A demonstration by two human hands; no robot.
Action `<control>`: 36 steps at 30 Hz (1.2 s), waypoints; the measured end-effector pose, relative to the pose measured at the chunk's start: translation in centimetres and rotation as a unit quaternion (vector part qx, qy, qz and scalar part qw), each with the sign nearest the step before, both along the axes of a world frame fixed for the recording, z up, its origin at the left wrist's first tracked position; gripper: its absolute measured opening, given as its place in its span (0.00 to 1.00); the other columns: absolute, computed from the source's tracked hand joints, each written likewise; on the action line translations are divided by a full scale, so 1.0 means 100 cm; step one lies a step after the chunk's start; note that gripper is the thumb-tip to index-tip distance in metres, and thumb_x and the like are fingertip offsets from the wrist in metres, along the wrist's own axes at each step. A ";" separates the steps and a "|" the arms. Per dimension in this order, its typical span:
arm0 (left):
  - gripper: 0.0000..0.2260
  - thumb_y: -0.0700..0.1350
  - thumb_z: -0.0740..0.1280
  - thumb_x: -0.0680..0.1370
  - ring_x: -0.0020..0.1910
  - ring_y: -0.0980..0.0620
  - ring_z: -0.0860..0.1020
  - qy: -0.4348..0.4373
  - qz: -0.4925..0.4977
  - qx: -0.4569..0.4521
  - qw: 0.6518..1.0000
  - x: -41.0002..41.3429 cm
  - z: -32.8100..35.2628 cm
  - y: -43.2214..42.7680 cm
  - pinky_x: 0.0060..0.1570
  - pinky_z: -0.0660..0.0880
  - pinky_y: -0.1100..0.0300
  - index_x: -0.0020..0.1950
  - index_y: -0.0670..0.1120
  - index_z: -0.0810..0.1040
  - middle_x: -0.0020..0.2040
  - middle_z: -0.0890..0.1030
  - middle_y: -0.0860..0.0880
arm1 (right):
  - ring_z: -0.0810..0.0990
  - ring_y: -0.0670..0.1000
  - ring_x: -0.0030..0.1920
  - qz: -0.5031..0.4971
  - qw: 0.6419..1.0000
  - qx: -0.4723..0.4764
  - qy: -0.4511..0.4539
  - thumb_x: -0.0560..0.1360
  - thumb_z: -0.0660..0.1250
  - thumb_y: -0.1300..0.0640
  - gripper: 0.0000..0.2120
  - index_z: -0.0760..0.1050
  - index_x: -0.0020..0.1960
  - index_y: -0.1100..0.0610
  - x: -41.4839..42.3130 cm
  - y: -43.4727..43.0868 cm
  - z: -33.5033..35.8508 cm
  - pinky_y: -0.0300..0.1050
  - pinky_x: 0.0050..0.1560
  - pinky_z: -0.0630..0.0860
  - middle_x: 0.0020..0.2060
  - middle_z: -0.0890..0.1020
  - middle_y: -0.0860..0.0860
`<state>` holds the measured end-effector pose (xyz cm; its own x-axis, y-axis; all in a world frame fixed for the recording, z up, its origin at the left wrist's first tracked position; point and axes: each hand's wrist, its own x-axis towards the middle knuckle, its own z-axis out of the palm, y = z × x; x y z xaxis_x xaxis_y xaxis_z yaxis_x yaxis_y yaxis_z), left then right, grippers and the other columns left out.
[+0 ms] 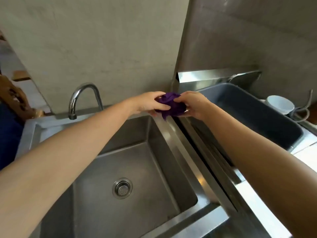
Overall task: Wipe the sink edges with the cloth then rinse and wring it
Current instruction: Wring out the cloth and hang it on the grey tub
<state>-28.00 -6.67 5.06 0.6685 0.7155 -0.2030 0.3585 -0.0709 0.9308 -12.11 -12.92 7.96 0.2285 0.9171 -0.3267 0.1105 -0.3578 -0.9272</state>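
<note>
A bunched purple cloth (171,104) is held between both hands at the far right corner of the steel sink (181,152). My left hand (148,104) grips it from the left, my right hand (193,104) from the right. The cloth hangs just over the sink's right rim, one corner drooping down. The basin is dry-looking, with a round drain strainer (122,188) in its floor. A curved chrome tap (82,98) stands at the back left, no water running.
A grey plastic tub (253,117) sits right of the sink, with a white bowl (279,103) and a coiled hose (301,110) behind it. A dark gap (205,148) runs between sink and counter. Concrete walls stand behind. A carved wooden piece (17,98) is at far left.
</note>
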 end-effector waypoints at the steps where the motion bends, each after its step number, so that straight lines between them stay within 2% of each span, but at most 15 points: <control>1: 0.14 0.44 0.68 0.76 0.43 0.53 0.80 0.009 -0.003 0.017 1.000 0.010 0.013 -0.002 0.35 0.77 0.63 0.62 0.49 0.73 0.49 0.81 0.49 | 0.79 0.54 0.45 -0.006 1.000 0.010 0.003 0.72 0.67 0.67 0.06 0.73 0.43 0.58 0.011 -0.005 0.011 0.58 0.48 0.81 0.45 0.78 0.57; 4: 0.14 0.46 0.64 0.79 0.42 0.47 0.82 0.021 0.032 0.030 0.999 0.039 0.042 -0.007 0.43 0.80 0.54 0.63 0.43 0.75 0.50 0.83 0.43 | 0.78 0.50 0.41 -0.024 0.998 0.047 -0.044 0.72 0.69 0.65 0.10 0.70 0.38 0.55 0.041 -0.020 0.041 0.49 0.43 0.82 0.39 0.78 0.52; 6: 0.13 0.46 0.63 0.80 0.42 0.47 0.82 0.036 0.037 0.049 0.997 0.062 0.059 -0.014 0.42 0.81 0.54 0.62 0.43 0.76 0.49 0.82 0.42 | 0.78 0.49 0.40 -0.033 0.991 0.078 -0.101 0.72 0.70 0.64 0.08 0.72 0.42 0.56 0.060 -0.030 0.058 0.45 0.41 0.81 0.37 0.76 0.51; 7: 0.13 0.47 0.63 0.80 0.44 0.48 0.81 0.041 0.031 0.062 0.997 0.074 0.067 -0.019 0.42 0.80 0.55 0.62 0.44 0.76 0.49 0.82 0.44 | 0.78 0.50 0.40 -0.040 0.986 0.094 -0.134 0.72 0.69 0.64 0.07 0.71 0.45 0.57 0.070 -0.035 0.065 0.46 0.41 0.81 0.37 0.76 0.51; 10: 0.13 0.48 0.63 0.79 0.55 0.50 0.76 0.033 0.029 0.103 0.994 0.107 0.090 -0.030 0.52 0.72 0.54 0.63 0.48 0.76 0.53 0.80 0.49 | 0.80 0.59 0.47 -0.066 0.947 0.136 -0.282 0.72 0.69 0.61 0.08 0.72 0.49 0.58 0.097 -0.049 0.086 0.58 0.51 0.79 0.42 0.79 0.57; 13: 0.10 0.44 0.63 0.79 0.56 0.48 0.77 -0.035 0.050 0.099 0.993 0.136 0.112 -0.042 0.57 0.73 0.52 0.58 0.44 0.79 0.52 0.80 0.47 | 0.79 0.60 0.51 -0.091 0.915 0.154 -0.362 0.73 0.67 0.59 0.11 0.72 0.54 0.62 0.121 -0.063 0.106 0.58 0.54 0.76 0.51 0.80 0.61; 15: 0.07 0.42 0.63 0.78 0.54 0.45 0.78 -0.077 0.057 0.080 0.992 0.152 0.125 -0.049 0.56 0.74 0.51 0.49 0.45 0.81 0.48 0.81 0.45 | 0.78 0.57 0.50 -0.104 0.908 0.165 -0.371 0.74 0.67 0.59 0.12 0.72 0.55 0.62 0.137 -0.070 0.119 0.52 0.53 0.76 0.52 0.79 0.59; 17: 0.07 0.41 0.62 0.77 0.50 0.46 0.78 -0.106 0.064 0.075 0.989 0.168 0.137 -0.056 0.48 0.76 0.53 0.45 0.45 0.80 0.44 0.80 0.46 | 0.76 0.54 0.49 -0.116 0.908 0.179 -0.359 0.74 0.67 0.58 0.12 0.73 0.55 0.61 0.154 -0.077 0.129 0.45 0.48 0.73 0.51 0.78 0.55; 19: 0.08 0.42 0.61 0.78 0.45 0.49 0.78 -0.118 0.062 0.082 0.988 0.187 0.148 -0.067 0.42 0.77 0.57 0.50 0.45 0.80 0.44 0.79 0.48 | 0.76 0.51 0.47 -0.128 0.910 0.194 -0.343 0.73 0.67 0.57 0.11 0.74 0.54 0.59 0.173 -0.085 0.138 0.44 0.47 0.72 0.49 0.78 0.53; 22: 0.11 0.42 0.60 0.80 0.41 0.53 0.78 -0.107 0.053 0.117 0.986 0.206 0.157 -0.076 0.40 0.76 0.61 0.59 0.44 0.78 0.46 0.79 0.48 | 0.77 0.49 0.44 -0.139 0.911 0.222 -0.319 0.73 0.68 0.57 0.05 0.76 0.49 0.55 0.194 -0.095 0.147 0.42 0.45 0.73 0.44 0.79 0.51; 24: 0.10 0.42 0.60 0.80 0.41 0.55 0.77 -0.101 0.050 0.141 0.984 0.219 0.163 -0.077 0.38 0.75 0.67 0.58 0.42 0.78 0.44 0.79 0.49 | 0.77 0.48 0.41 -0.160 0.919 0.238 -0.269 0.73 0.69 0.57 0.03 0.76 0.46 0.54 0.209 -0.103 0.154 0.39 0.42 0.75 0.42 0.79 0.50; 27: 0.09 0.42 0.60 0.80 0.38 0.56 0.76 -0.102 0.043 0.152 0.982 0.238 0.169 -0.080 0.31 0.72 0.71 0.53 0.41 0.78 0.40 0.78 0.50 | 0.79 0.51 0.45 -0.160 0.934 0.216 -0.237 0.74 0.67 0.56 0.03 0.77 0.47 0.53 0.230 -0.108 0.157 0.47 0.50 0.79 0.43 0.81 0.51; 29: 0.10 0.43 0.59 0.80 0.37 0.54 0.75 -0.103 0.046 0.159 0.981 0.251 0.168 -0.082 0.32 0.71 0.67 0.52 0.41 0.79 0.39 0.78 0.49 | 0.79 0.52 0.44 -0.140 0.934 0.189 -0.270 0.76 0.64 0.54 0.07 0.78 0.49 0.55 0.239 -0.109 0.153 0.50 0.51 0.78 0.42 0.80 0.52; 32: 0.10 0.45 0.59 0.80 0.40 0.53 0.75 -0.112 0.051 0.176 0.977 0.266 0.164 -0.082 0.35 0.70 0.63 0.53 0.45 0.79 0.40 0.78 0.51 | 0.76 0.51 0.39 -0.136 0.928 0.179 -0.297 0.79 0.58 0.53 0.12 0.78 0.51 0.57 0.247 -0.107 0.142 0.45 0.42 0.75 0.38 0.78 0.52; 36: 0.13 0.45 0.58 0.81 0.50 0.53 0.77 -0.086 0.048 0.219 0.971 0.271 0.158 -0.068 0.47 0.73 0.62 0.60 0.45 0.78 0.50 0.80 0.50 | 0.73 0.51 0.40 -0.144 0.911 0.200 -0.332 0.79 0.57 0.52 0.13 0.77 0.46 0.58 0.256 -0.097 0.138 0.42 0.40 0.68 0.32 0.75 0.50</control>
